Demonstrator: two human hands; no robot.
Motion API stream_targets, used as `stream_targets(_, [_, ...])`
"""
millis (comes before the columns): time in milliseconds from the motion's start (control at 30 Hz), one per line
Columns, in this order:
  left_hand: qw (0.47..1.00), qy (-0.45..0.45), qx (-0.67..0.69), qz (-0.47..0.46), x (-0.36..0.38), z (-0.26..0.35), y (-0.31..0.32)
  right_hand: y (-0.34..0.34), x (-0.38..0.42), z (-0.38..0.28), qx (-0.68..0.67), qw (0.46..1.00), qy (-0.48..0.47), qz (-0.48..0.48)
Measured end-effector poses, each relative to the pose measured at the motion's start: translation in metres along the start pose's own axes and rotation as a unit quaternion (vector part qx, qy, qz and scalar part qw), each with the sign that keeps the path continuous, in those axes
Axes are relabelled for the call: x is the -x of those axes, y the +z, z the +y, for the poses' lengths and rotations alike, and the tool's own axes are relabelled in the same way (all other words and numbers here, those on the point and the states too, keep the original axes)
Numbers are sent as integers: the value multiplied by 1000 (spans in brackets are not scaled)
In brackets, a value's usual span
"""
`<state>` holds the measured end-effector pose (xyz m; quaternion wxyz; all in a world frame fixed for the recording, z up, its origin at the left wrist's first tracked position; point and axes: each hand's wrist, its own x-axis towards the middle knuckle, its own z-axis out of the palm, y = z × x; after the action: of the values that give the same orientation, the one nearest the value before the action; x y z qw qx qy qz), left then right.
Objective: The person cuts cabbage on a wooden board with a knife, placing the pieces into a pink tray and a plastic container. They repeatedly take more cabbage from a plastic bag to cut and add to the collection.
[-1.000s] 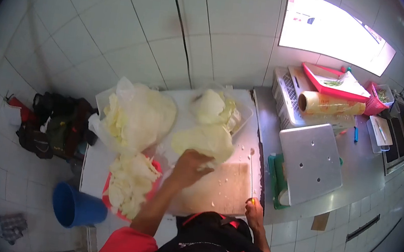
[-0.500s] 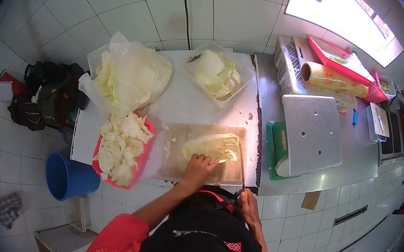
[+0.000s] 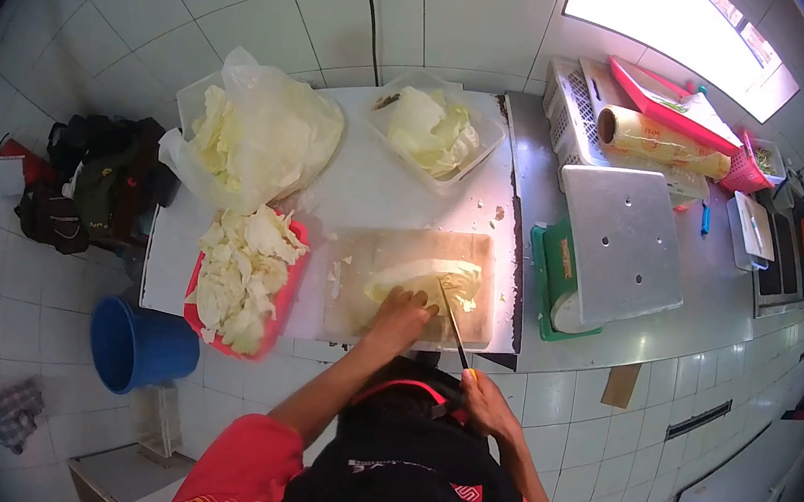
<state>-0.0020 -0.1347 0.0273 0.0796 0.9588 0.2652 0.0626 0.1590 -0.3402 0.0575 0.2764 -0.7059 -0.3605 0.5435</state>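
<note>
Right on the cutting board [image 3: 357,246], near the front edge of the white table [image 3: 343,159], lies pale cabbage [image 3: 449,273], its near side partly covered by the left hand [image 3: 401,319]. That hand comes in from the lower left, knuckles up and fingers bent over the cabbage; whether they pinch it or only press on it, I cannot tell. Low and to the right, the right hand [image 3: 488,402] is wrapped around the handle of a knife [image 3: 453,322], the blade slanting forward and left over the cabbage, close to the left fingertips. Just left of the board, a red basin [image 3: 286,309] heaped with torn leaves [image 3: 244,267] takes up the table's front corner. Behind it bulges a plastic bag [image 3: 290,137] of leaves, and beyond the board a clear container [image 3: 484,141] holds more. Across the gap, a green scale [image 3: 552,274] stands on the steel counter [image 3: 716,310], under a metal plate [image 3: 619,240]. A blue bucket [image 3: 144,350] sits below, left of the table.
</note>
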Motion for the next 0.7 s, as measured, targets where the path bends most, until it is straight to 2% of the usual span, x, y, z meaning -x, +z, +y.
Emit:
stream_targets(33, [1000, -2, 5, 10, 2, 0, 3, 1, -3, 0, 9, 1000, 3, 0])
stream_targets(133, [996, -55, 55, -35, -1, 3, 10, 7, -14, 6, 16, 1000, 7, 4])
stream_targets(200, [993, -61, 42, -95, -7, 3, 5, 11, -25, 16, -1, 1000, 1, 16])
stream_targets(233, [990, -63, 36, -124, -8, 4, 3, 14, -35, 19, 36, 999, -11, 27])
stream_targets(333, [999, -16, 13, -28, 0, 1, 18, 36, -49, 7, 130, 985, -34, 107])
stream_targets(367, [997, -46, 43, -39, 2, 3, 20, 44, -47, -5, 136, 984, 28, 112])
stream_targets(433, [987, -108, 102, -57, -3, 9, 13, 40, -45, 0, 114, 988, 12, 101])
stream_targets(533, [996, -73, 40, -39, -1, 3, 17, 29, -36, 28, 98, 992, -15, 78])
stream_targets(600, [990, -98, 89, -50, -2, 1, 13, 20, -20, 44, 75, 995, -42, 47])
stream_targets(633, [985, -112, 115, -56, -1, 2, 12, 15, -7, 45, 64, 997, -12, 31])
stream_targets(700, [981, -131, 130, -61, -1, -1, 18, 12, 15, 59, 48, 998, -17, 36])
